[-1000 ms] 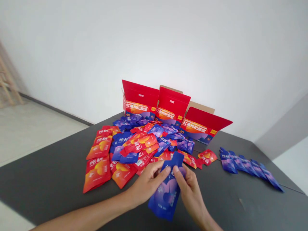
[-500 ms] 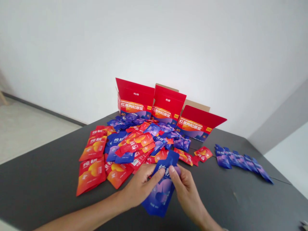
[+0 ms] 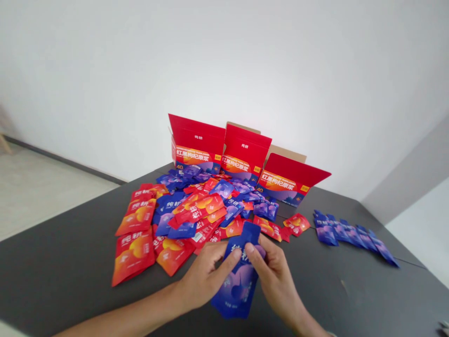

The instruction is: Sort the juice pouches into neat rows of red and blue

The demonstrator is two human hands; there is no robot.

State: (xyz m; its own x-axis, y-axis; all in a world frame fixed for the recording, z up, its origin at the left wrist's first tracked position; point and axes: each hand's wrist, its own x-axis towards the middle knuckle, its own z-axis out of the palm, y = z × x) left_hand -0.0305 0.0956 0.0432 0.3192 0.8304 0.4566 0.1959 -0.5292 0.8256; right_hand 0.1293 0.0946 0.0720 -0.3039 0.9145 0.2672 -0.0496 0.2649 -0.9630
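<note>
Near the table's front, both of my hands grip blue pouches (image 3: 242, 276) with purple fruit printed on them. A doubled lower edge suggests more than one pouch, stacked, though I cannot tell how many. My left hand (image 3: 206, 274) pinches the left side, its thumb lying on the front. From the right, my right hand (image 3: 271, 269) closes on the upper part, thumb also on the front. The fingers behind the pouches are hidden. Just beyond the hands lies a mixed heap of red pouches (image 3: 199, 208) and blue ones (image 3: 173, 206).
Three open red boxes (image 3: 198, 150) stand behind the heap, flaps raised. On the right of the dark table (image 3: 315, 290), several blue pouches (image 3: 351, 234) lie in an overlapping row. Red pouches (image 3: 132, 257) lie at the left. A pale wall (image 3: 280, 61) rises behind.
The held blue pouches have turned slightly more upright, their lower end shifting a little to the right. Both hands keep their grip; the heap, boxes and row look unchanged.
</note>
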